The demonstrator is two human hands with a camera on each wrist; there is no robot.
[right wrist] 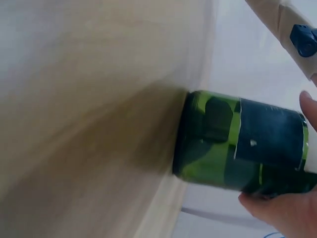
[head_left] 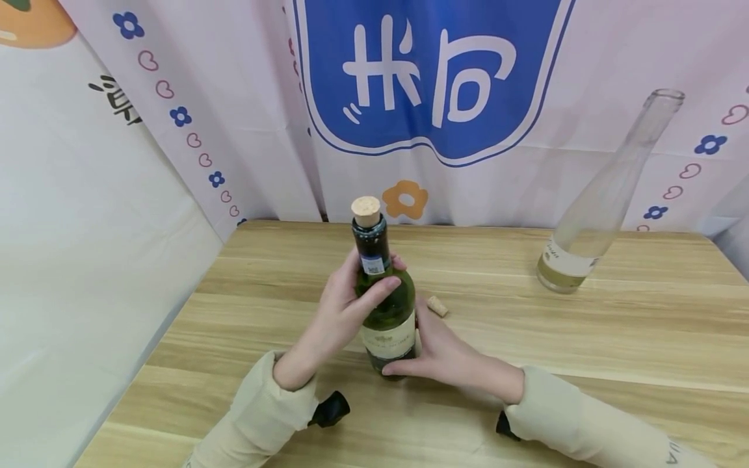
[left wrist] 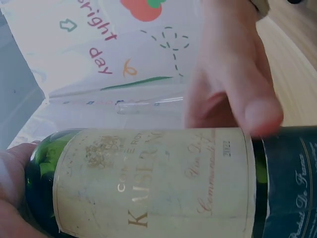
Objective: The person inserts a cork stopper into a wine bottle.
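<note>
A green wine bottle (head_left: pixel 389 305) stands roughly upright at the middle of the table, with a pale cork (head_left: pixel 367 211) in its mouth, the cork's wide top above the rim. My left hand (head_left: pixel 333 312) grips the bottle at its shoulder, below the neck, thumb across the front. Lower down, my right hand (head_left: pixel 439 351) holds it round the right side near the base, thumb at the front. The cream label (left wrist: pixel 153 183) fills the left wrist view. The bottle's base (right wrist: pixel 198 139) shows in the right wrist view; whether it touches the table is hard to tell.
A small loose cork (head_left: pixel 437 305) lies on the wooden table (head_left: pixel 234 305), just right of the green bottle. Farther right stands a tall clear bottle (head_left: pixel 591 208) with a label low down. Behind the table hangs a printed white curtain (head_left: pixel 263 162).
</note>
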